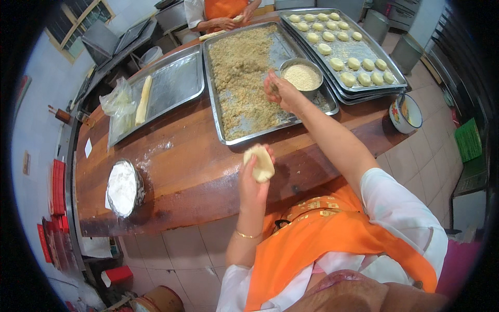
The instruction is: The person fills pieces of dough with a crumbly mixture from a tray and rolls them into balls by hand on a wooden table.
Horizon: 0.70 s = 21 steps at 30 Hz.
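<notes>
My left hand holds a flattened round of pale dough upright above the table's near edge, with the thumb across its front. My right hand reaches out over a large metal tray spread with crumbly brown filling. Its fingers are drawn together around a small bit that looks like the same filling. Just right of those fingers, a round metal bowl of pale grains or seeds stands inside the tray.
Stacked trays at the right carry several rounds of dough. At the left lie a tray with a dough roll, a plastic bag and a bowl of flour. An enamel basin stands right. Across the table, another person's hands handle dough.
</notes>
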Each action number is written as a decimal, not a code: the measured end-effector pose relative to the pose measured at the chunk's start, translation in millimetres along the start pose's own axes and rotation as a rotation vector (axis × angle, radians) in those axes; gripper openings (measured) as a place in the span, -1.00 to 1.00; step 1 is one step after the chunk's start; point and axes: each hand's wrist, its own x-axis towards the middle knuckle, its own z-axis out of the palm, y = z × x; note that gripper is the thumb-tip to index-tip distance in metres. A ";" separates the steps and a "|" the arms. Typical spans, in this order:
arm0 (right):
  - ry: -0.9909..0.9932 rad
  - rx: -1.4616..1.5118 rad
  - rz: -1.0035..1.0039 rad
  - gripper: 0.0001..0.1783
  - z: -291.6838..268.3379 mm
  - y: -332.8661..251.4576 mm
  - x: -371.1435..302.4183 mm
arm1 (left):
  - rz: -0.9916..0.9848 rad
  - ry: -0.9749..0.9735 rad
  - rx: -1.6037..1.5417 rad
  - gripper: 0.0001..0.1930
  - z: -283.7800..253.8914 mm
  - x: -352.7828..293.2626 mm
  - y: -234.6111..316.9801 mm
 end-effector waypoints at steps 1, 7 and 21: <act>0.037 -0.001 -0.022 -0.51 13.6 -3.4 -5.2 | 0.035 0.013 0.029 -0.63 1.6 8.8 6.2; 0.036 -1.204 -0.506 -0.61 35.2 -5.8 -30.0 | 0.154 0.148 0.088 -0.61 29.8 91.7 8.3; -0.120 -1.155 -0.687 -0.55 40.3 -11.1 -65.7 | 0.226 0.044 0.102 -0.76 29.2 118.6 -2.1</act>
